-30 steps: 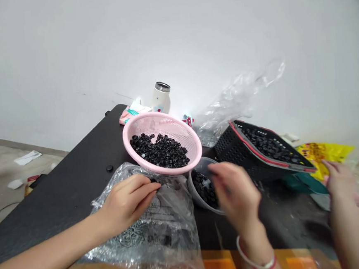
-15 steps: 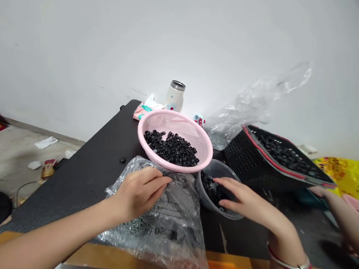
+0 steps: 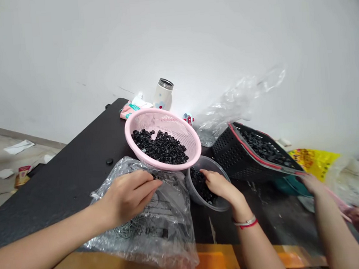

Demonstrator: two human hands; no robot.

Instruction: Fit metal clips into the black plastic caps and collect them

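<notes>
My left hand (image 3: 130, 196) is closed in a pinch over a transparent plastic bag (image 3: 174, 226). A dark bit shows by its fingertips, too small to name. Metal screws or pins (image 3: 129, 228) show in the bag, below the hand. My right hand (image 3: 219, 185) reaches into a transparent plastic tub (image 3: 192, 193) of small black parts (image 3: 202, 186). Its fingers are drawn together, the tips partly hidden among the parts. Behind both hands, a pink mesh basket (image 3: 194, 139) holds many more small black parts (image 3: 165, 148), leaning over the bag and the tub's rim.
A black perforated basket (image 3: 230, 153) with a red-grey rim stands tilted at right, full of dark parts. Beside it are another person's arms (image 3: 328, 214) and a yellow bag (image 3: 312, 161). A bottle (image 3: 164, 95) and tissue pack (image 3: 128, 109) stand near the wall.
My right hand has gone deeper into the tub and its spread fingers have drawn together. My left hand keeps its pinch. The whole view has shifted, with things now further left.
</notes>
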